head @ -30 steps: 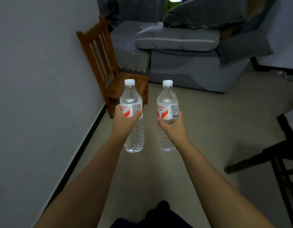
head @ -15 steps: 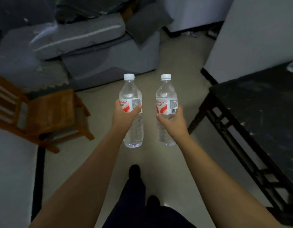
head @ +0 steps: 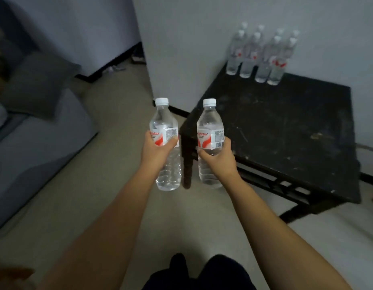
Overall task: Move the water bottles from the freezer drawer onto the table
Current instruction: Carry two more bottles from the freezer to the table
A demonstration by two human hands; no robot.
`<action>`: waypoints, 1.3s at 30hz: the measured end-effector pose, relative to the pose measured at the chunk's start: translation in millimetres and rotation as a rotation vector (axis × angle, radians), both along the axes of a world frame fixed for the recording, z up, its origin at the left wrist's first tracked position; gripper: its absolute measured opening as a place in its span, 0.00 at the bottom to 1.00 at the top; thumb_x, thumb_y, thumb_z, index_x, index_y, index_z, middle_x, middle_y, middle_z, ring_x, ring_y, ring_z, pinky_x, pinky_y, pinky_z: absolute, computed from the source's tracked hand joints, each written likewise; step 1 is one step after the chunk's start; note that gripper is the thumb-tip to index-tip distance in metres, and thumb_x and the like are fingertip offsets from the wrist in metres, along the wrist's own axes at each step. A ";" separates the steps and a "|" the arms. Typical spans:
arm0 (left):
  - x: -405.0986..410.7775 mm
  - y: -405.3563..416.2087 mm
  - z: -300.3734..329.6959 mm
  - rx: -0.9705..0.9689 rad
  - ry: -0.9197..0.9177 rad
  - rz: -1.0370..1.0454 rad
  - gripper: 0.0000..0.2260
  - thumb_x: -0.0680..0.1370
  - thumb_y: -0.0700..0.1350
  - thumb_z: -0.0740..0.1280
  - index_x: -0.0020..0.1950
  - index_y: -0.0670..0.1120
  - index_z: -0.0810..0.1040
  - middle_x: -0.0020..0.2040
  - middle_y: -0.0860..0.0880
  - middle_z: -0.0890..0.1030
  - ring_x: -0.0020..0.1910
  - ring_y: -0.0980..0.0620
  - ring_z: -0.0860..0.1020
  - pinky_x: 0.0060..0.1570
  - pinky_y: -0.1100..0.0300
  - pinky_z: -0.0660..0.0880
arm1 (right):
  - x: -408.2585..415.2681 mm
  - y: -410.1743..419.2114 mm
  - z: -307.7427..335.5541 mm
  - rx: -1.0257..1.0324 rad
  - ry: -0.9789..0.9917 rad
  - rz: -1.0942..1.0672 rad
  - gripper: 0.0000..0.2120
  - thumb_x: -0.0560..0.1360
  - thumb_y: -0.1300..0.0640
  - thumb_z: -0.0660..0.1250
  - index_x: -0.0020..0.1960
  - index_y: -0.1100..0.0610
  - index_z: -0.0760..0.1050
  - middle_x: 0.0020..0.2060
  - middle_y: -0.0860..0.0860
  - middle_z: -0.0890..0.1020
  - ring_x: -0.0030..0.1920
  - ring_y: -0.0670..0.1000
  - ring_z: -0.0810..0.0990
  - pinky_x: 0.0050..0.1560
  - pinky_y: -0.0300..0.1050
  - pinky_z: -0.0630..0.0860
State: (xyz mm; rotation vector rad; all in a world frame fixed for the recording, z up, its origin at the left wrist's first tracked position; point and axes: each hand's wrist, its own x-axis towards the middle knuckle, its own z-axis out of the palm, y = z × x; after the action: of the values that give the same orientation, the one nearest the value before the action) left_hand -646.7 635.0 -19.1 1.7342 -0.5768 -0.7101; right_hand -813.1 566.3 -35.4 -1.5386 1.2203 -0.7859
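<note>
Nearest me, my two forearms run up from the bottom edge toward the centre, and the view has swung since a second ago: the wooden chair and most of the sofa have slid out, and the black counter (head: pixel 286 130) now fills the frame from 1 to 4 o'clock. I read that as the carry being nearly over; what remains is reaching in and setting down. My left hand (head: pixel 157 150) is wrapped round the left bottle (head: pixel 165 143) at its label, thumb across the front, fingers curled behind. My right hand (head: pixel 218 159) clamps the right bottle (head: pixel 210 141) the same way, just below its label. Both bottles are upright, capped, held level and slightly apart over the floor, the right one in front of the counter's near corner. Farther off, at about 1 o'clock, a cluster of bottles (head: pixel 261 55) already stands on the counter's far edge by the wall, blurred, in what look like two rows. The freezer drawer is not in view.
</note>
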 end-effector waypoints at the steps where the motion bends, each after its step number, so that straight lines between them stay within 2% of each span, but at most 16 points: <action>1: -3.0 -13.2 -0.2 0.005 0.000 -0.040 0.23 0.70 0.53 0.74 0.60 0.54 0.68 0.49 0.57 0.78 0.45 0.57 0.79 0.35 0.63 0.73 | -5.0 -7.1 0.8 0.002 0.007 -0.039 0.29 0.68 0.51 0.75 0.62 0.49 0.63 0.50 0.44 0.76 0.48 0.43 0.77 0.41 0.31 0.69; 5: -26.0 -69.2 -6.0 0.033 -0.003 -0.231 0.22 0.70 0.53 0.74 0.59 0.54 0.68 0.47 0.58 0.78 0.44 0.60 0.78 0.35 0.65 0.71 | -36.4 -40.2 2.4 -0.008 0.038 -0.249 0.33 0.68 0.50 0.75 0.67 0.51 0.63 0.55 0.47 0.76 0.52 0.46 0.76 0.44 0.32 0.69; 10: -54.5 -126.2 -14.4 0.057 -0.014 -0.389 0.23 0.71 0.52 0.74 0.60 0.54 0.66 0.46 0.60 0.75 0.43 0.62 0.76 0.35 0.68 0.69 | -66.9 -73.7 -3.4 0.009 0.037 -0.399 0.32 0.69 0.51 0.75 0.67 0.52 0.63 0.53 0.46 0.76 0.51 0.45 0.76 0.40 0.29 0.67; 12: -65.8 -157.4 -18.6 0.060 -0.007 -0.424 0.24 0.71 0.51 0.74 0.61 0.53 0.67 0.46 0.60 0.75 0.44 0.62 0.75 0.36 0.67 0.70 | -79.2 -95.5 -9.2 0.017 0.047 -0.427 0.32 0.69 0.51 0.75 0.67 0.52 0.63 0.53 0.46 0.75 0.51 0.45 0.76 0.42 0.29 0.68; 16: -82.0 -219.1 -21.0 0.057 0.002 -0.445 0.26 0.71 0.51 0.74 0.65 0.52 0.67 0.49 0.58 0.76 0.45 0.61 0.76 0.38 0.66 0.71 | -96.0 -149.2 -15.7 0.019 0.061 -0.437 0.31 0.69 0.51 0.75 0.65 0.51 0.63 0.53 0.46 0.75 0.51 0.46 0.76 0.49 0.38 0.71; 19: -89.3 -261.2 -21.8 0.077 0.014 -0.414 0.27 0.71 0.51 0.74 0.66 0.52 0.66 0.51 0.57 0.75 0.47 0.59 0.75 0.39 0.65 0.71 | -105.2 -191.1 -16.1 0.038 0.047 -0.423 0.31 0.69 0.52 0.75 0.65 0.51 0.63 0.54 0.45 0.76 0.52 0.46 0.76 0.51 0.39 0.71; 24: -101.5 -330.2 -19.9 0.062 0.027 -0.364 0.28 0.70 0.51 0.74 0.66 0.52 0.66 0.47 0.59 0.75 0.44 0.61 0.76 0.36 0.67 0.69 | -113.0 -267.9 -13.2 0.025 0.047 -0.398 0.31 0.68 0.51 0.75 0.65 0.50 0.63 0.53 0.44 0.75 0.52 0.45 0.76 0.48 0.35 0.70; 27: -102.5 -355.1 -24.2 0.074 0.007 -0.368 0.28 0.70 0.52 0.74 0.66 0.53 0.66 0.47 0.60 0.74 0.44 0.62 0.75 0.36 0.69 0.69 | -107.4 -297.4 -18.8 0.059 0.025 -0.400 0.33 0.68 0.52 0.76 0.67 0.51 0.62 0.55 0.45 0.75 0.55 0.46 0.76 0.54 0.40 0.72; 31: -85.2 -387.3 -32.9 0.103 0.002 -0.404 0.29 0.70 0.50 0.75 0.67 0.51 0.66 0.54 0.56 0.75 0.49 0.58 0.77 0.40 0.67 0.72 | -90.2 -331.9 -30.6 0.097 0.029 -0.378 0.34 0.68 0.54 0.76 0.67 0.52 0.61 0.55 0.46 0.75 0.57 0.48 0.76 0.55 0.41 0.73; 35: -55.5 -427.6 -43.2 0.135 0.030 -0.429 0.30 0.70 0.48 0.75 0.68 0.47 0.66 0.58 0.49 0.77 0.54 0.52 0.79 0.51 0.57 0.78 | -63.2 -370.4 -39.4 0.142 0.050 -0.369 0.36 0.69 0.56 0.76 0.69 0.53 0.59 0.60 0.51 0.75 0.59 0.51 0.76 0.58 0.44 0.72; 38: -28.1 -471.5 -51.5 0.158 0.033 -0.503 0.29 0.69 0.47 0.76 0.66 0.46 0.68 0.58 0.48 0.79 0.52 0.52 0.80 0.47 0.60 0.77 | -39.5 -404.1 -44.7 0.153 0.047 -0.375 0.36 0.69 0.56 0.75 0.69 0.51 0.58 0.58 0.49 0.76 0.58 0.50 0.76 0.57 0.45 0.73; 39: -18.8 -486.8 -52.9 0.161 0.035 -0.538 0.29 0.68 0.47 0.76 0.65 0.46 0.69 0.57 0.47 0.79 0.52 0.52 0.80 0.48 0.57 0.78 | -31.2 -415.1 -43.9 0.148 0.044 -0.373 0.35 0.69 0.56 0.75 0.69 0.51 0.58 0.55 0.47 0.75 0.57 0.49 0.77 0.55 0.43 0.73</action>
State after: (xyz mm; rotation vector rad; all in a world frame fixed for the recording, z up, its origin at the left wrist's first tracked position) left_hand -665.5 148.2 -72.0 1.7194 -1.0023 -1.1858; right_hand -844.3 151.2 -79.3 -1.2294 1.5880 -0.8802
